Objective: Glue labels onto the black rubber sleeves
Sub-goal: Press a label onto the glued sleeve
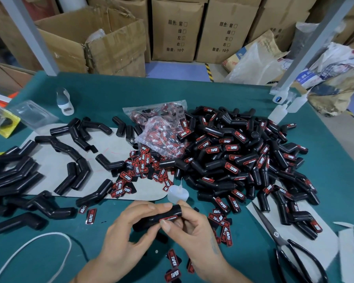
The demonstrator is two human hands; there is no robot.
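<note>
Green table (325, 160) crowded; hands (157, 231) grip sleeve (151, 218) (near front edge).

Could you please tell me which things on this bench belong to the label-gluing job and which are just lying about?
Job: sleeve held in left hand, label under right hand, glue bottle, loose labels, labelled pile.
Lying about: scissors, white cable, cardboard boxes.

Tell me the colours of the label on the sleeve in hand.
The label is black with red; its lettering is half hidden by the thumb. Head view, the only one.
</note>
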